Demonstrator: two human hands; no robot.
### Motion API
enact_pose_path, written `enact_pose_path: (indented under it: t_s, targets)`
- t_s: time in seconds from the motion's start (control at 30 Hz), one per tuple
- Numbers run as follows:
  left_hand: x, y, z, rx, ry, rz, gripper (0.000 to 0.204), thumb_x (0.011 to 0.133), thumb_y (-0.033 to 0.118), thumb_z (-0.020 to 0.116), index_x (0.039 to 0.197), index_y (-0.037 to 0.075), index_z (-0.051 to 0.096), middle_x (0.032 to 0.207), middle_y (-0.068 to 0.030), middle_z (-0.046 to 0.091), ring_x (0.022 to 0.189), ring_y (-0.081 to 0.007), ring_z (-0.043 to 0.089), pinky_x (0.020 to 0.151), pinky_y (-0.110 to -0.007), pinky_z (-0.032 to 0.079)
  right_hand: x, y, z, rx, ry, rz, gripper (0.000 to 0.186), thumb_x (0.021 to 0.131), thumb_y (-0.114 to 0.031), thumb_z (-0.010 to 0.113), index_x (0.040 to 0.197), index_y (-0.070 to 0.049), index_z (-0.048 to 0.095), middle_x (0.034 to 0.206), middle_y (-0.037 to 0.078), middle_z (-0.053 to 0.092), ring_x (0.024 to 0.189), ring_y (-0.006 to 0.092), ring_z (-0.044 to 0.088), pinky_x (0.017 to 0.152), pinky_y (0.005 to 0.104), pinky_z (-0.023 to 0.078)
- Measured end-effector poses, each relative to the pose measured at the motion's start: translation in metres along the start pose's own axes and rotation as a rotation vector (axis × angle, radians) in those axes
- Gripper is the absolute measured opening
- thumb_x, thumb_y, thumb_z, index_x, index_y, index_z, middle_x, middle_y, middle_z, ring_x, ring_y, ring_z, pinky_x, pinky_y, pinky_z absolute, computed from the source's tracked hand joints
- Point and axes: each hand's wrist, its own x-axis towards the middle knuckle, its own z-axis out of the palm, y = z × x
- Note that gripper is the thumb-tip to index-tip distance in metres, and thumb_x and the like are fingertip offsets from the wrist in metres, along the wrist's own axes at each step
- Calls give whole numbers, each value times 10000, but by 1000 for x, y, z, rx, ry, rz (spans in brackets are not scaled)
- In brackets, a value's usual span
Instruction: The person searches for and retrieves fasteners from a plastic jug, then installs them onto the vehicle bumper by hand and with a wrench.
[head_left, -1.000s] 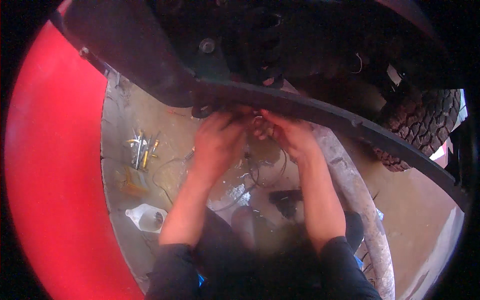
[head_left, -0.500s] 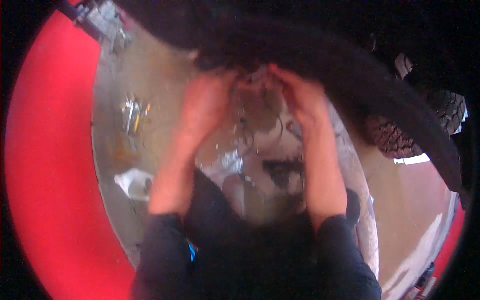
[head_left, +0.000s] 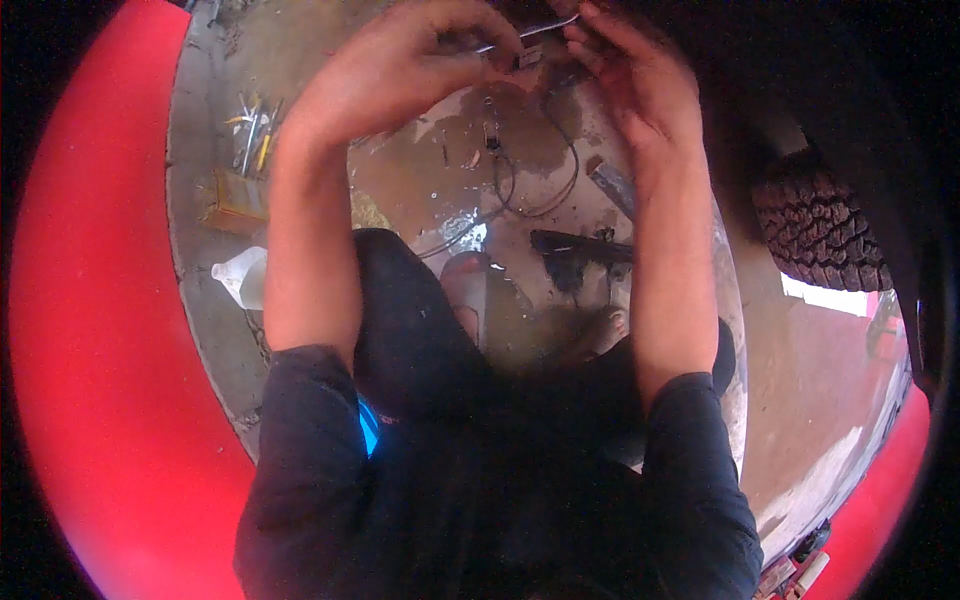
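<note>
At the top of the view, my left hand (head_left: 455, 50) is curled round a slim shiny metal tool (head_left: 545, 28); whether it is a wrench or a plain rod cannot be made out. The tool slants up to the right, and its far end lies at the fingertips of my right hand (head_left: 645, 85). The right thumb and index finger close on that end while the other fingers are loosely bent. Just below the tool shows a small grey piece (head_left: 529, 58), partly hidden by the left fingers. Dark vehicle parts fill the space above the right hand.
On the wet floor are a thin black cable (head_left: 512, 190), a black part (head_left: 580, 245) and yellow-handled tools (head_left: 262, 140). A cardboard box (head_left: 238, 195) and white plastic bottle (head_left: 240, 272) are at left, beside a red panel (head_left: 110, 300). A tyre (head_left: 820, 220) is at right.
Both hands now appear higher in the view and the floor has shifted upward with them. The slim metal tool between the hands is now distinct; earlier it was blurred.
</note>
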Motion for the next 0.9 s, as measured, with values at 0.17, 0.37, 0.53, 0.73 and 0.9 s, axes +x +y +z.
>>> enact_pose_path:
  t_s: [0.17, 0.37, 0.53, 0.73, 0.9]
  targets:
    - [2, -25, 30, 214, 239, 498, 248, 863, 119, 572, 1090, 28, 614, 1044, -75, 646, 980, -144, 575, 851, -306, 452, 0, 0, 0, 14, -112, -24, 215, 853, -45, 604, 1055, 25, 609, 995, 136, 651, 855, 261, 654, 723, 385, 577]
    - [8, -17, 30, 161, 232, 531, 241, 831, 72, 592, 1063, 66, 660, 966, -88, 680, 906, -175, 629, 812, -307, 480, 9, -4, -7, 108, -127, -25, 269, 889, -40, 522, 1146, 28, 557, 1044, 135, 637, 853, 255, 649, 740, 380, 558]
    - [9, -24, 29, 168, 356, 608, 213, 801, 60, 634, 1005, 78, 693, 915, -78, 697, 839, -192, 662, 775, -321, 497, 16, 2, -24, 299, -362, 125, 293, 947, -135, 419, 1150, 34, 544, 1044, 148, 640, 866, 276, 644, 780, 391, 539]
    - [11, -30, 30, 261, 287, 550, 158, 780, 91, 669, 932, 105, 710, 866, -76, 690, 806, -229, 658, 774, -316, 496, 12, 1, -22, 178, -284, 72, 270, 926, -92, 449, 1160, 15, 531, 1087, 151, 605, 881, 270, 622, 759, 404, 528]
    - [15, -25, 33, 248, 457, 692, 177, 792, 125, 673, 964, 104, 705, 921, -98, 674, 887, -271, 634, 796, -365, 479, 8, -2, -15, 59, -272, -28, 252, 892, -78, 543, 1124, 16, 571, 1040, 131, 631, 865, 253, 633, 774, 379, 521]
